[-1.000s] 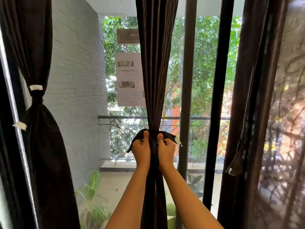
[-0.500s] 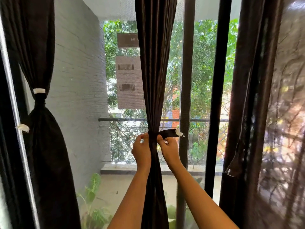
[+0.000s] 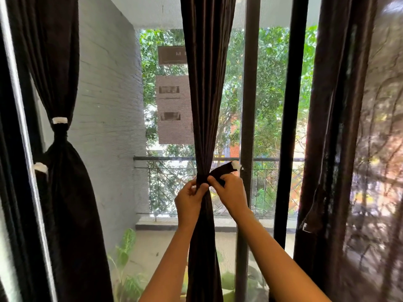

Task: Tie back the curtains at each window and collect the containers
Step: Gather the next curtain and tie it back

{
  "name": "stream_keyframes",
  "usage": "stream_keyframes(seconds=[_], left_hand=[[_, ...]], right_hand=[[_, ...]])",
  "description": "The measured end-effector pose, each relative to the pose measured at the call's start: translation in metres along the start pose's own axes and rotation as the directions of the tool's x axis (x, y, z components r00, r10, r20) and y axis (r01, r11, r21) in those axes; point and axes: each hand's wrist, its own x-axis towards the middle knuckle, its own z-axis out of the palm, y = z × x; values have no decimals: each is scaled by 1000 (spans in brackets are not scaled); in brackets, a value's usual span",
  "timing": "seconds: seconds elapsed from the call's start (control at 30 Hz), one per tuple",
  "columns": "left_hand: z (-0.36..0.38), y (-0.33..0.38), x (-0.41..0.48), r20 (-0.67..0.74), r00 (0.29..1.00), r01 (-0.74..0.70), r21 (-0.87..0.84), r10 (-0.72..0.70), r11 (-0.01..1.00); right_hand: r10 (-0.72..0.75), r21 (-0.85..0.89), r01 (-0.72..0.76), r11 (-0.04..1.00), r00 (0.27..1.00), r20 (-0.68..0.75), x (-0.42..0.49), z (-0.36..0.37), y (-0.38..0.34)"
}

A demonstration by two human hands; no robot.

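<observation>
A: Our grip?
B: Centre frame: our left hand [image 3: 188, 200] pinches the gathered curtain [image 3: 207, 94], our right hand [image 3: 230, 192] the strap [image 3: 222, 171] (end loose).
A: Risk?
B: If we slacken, the strap could unwind.

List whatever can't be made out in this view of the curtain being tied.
Head view only:
How the dark fabric tie-back strap closes behind the dark brown middle curtain: hidden by the curtain, the left hand and right hand.
Lettering on the brown hanging sign outside: too small, blurred.
Loose strap on the dark right curtain: blurred, fastening unreadable.
Curtain tops and hems: cut off by frame edges.
Containers: none in view.
</observation>
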Motion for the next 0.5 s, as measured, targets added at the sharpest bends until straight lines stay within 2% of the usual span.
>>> stream_keyframes(seconds=[0.1,0.23,0.5], left_hand=[[-7,3,2,90,994,-56,-7,57,998],[-9,5,3,94,987,-137,47,132,989],[3,7,-2,11,988,-156,176,157,972]], right_hand=[[-1,18,0,1000,999,33,5,-11,-4],[-7,20,6,1000,1000,8,3,-17,-16],[241,295,-219,930,970,-41,-18,-15,-36]])
